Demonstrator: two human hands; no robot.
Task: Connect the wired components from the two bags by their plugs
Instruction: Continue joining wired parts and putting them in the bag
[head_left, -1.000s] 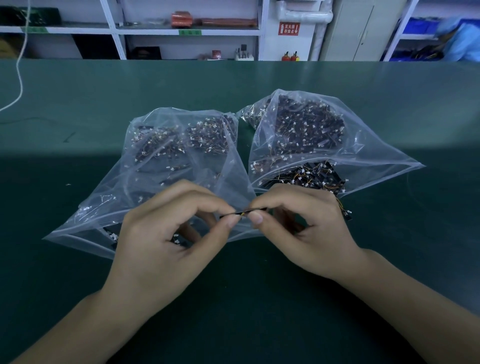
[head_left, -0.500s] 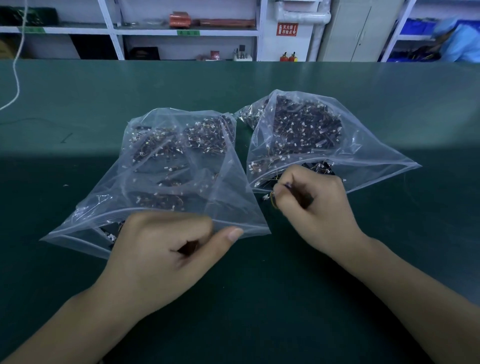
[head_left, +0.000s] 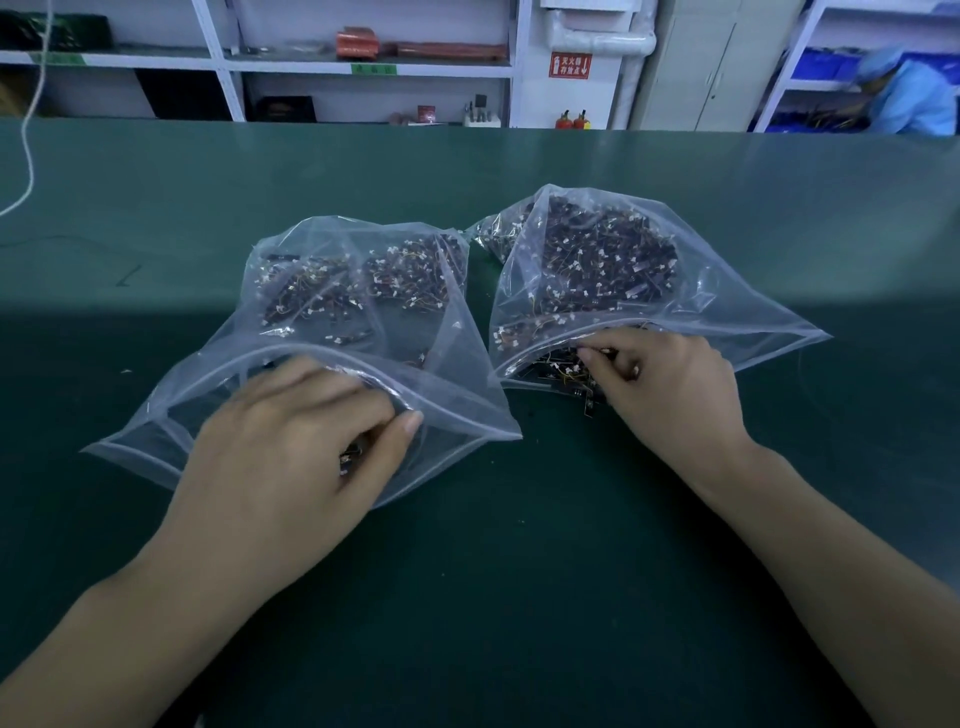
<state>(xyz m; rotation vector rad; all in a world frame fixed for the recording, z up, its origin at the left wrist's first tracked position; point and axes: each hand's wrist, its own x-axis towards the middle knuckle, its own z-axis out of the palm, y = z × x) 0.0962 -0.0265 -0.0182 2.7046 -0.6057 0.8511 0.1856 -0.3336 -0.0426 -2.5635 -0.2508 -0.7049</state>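
Two clear plastic bags are lying side by side on the green table (head_left: 519, 571), their open mouths facing the person. The left bag (head_left: 218, 395) is holding a scatter of small dark wired components (head_left: 358, 286) with pale plugs, mostly gathered toward its far end. The right bag (head_left: 727, 317) is holding a denser heap of similar parts (head_left: 597, 254), and a few of these are spilling out at its mouth onto the table.

The left hand (head_left: 291, 447) is reaching into the mouth of the left bag, fingers curled and blurred. A small dark piece is showing between thumb and fingers, but whether it is being gripped cannot be told.

The right hand (head_left: 670, 379) is resting at the mouth of the right bag, fingers curled down into the loose parts there. The fingertips are touching the pile; whether they are pinching any single part cannot be told.

Behind the table, white shelving (head_left: 363, 67) is standing along the wall, carrying an orange-red packet. A red sign (head_left: 570, 65) is hanging on a white column. At far right, a person in blue clothing (head_left: 909, 93) is bending over blue bins.
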